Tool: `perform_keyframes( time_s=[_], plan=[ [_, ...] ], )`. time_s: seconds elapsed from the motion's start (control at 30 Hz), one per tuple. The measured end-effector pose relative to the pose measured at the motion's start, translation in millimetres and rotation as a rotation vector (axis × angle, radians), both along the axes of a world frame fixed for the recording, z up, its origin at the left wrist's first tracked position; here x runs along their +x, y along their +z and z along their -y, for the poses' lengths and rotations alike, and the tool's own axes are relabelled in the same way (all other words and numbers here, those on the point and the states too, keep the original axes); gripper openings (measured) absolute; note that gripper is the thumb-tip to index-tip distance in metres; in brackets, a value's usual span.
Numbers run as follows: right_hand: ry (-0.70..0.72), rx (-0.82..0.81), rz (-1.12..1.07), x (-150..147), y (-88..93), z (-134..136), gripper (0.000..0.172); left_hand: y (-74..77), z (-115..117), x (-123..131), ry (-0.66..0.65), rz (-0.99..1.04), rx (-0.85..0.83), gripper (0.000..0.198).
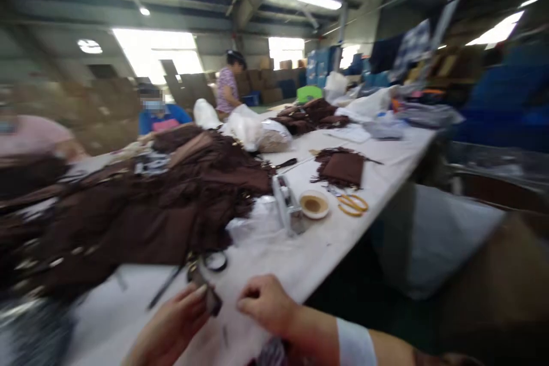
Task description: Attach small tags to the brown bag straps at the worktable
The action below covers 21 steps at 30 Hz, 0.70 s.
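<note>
At the bottom of the head view, my left hand (171,326) pinches a small dark brown piece (211,297) between thumb and fingers, just above the white table (300,257). My right hand (266,303) is curled into a loose fist right beside it, knuckles up; what it holds, if anything, is hidden. Black scissors (201,266) lie just beyond my hands, at the edge of a big heap of brown fringed fabric (141,206). The picture is smeared by motion.
Further along the table lie a folded brown fringed piece (342,167), yellow-handled scissors (352,202), a small round tape roll (314,204), a metal tool (286,206) and white plastic bags (244,126). Other people work at the far left and back.
</note>
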State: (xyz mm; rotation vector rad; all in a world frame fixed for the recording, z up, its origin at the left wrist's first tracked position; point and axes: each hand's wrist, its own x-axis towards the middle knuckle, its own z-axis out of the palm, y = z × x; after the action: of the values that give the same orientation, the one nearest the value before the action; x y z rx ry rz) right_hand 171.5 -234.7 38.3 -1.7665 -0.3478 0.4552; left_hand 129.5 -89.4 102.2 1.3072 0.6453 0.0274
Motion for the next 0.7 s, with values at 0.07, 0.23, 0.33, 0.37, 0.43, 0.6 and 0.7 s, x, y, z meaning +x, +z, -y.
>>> perform_keyframes(
  time_s=[0.07,0.23,0.33,0.37,0.43,0.6,0.7],
  plan=[
    [0.037,0.056,0.008,-1.8,2.7,-4.3,0.01,-6.5,-30.8,-11.1,0.04,-0.036,-0.065,0.016],
    [0.12,0.07,-0.036,-6.8,3.8,-11.0,0.014,-22.6,-60.1,-19.7,-0.015,0.131,-0.316,0.025],
    [0.117,0.052,-0.06,-12.7,5.1,-13.1,0.016,-23.4,-60.5,-20.0,0.04,0.205,-0.335,0.026],
    [0.118,0.05,-0.068,-14.3,5.9,-14.1,0.017,-23.0,-61.1,-20.2,0.053,0.225,-0.339,0.026],
    [0.125,0.047,-0.077,-16.7,7.7,-16.3,0.017,-22.5,-63.3,-20.7,0.08,0.25,-0.337,0.026],
    [0.139,0.025,-0.051,-20.4,10.5,-22.0,0.017,-24.4,-67.0,-20.3,0.124,0.279,-0.345,0.027],
    [0.133,0.0,-0.04,-20.8,10.3,-24.9,0.017,-25.9,-65.7,-21.1,0.134,0.288,-0.345,0.031]
  ],
)
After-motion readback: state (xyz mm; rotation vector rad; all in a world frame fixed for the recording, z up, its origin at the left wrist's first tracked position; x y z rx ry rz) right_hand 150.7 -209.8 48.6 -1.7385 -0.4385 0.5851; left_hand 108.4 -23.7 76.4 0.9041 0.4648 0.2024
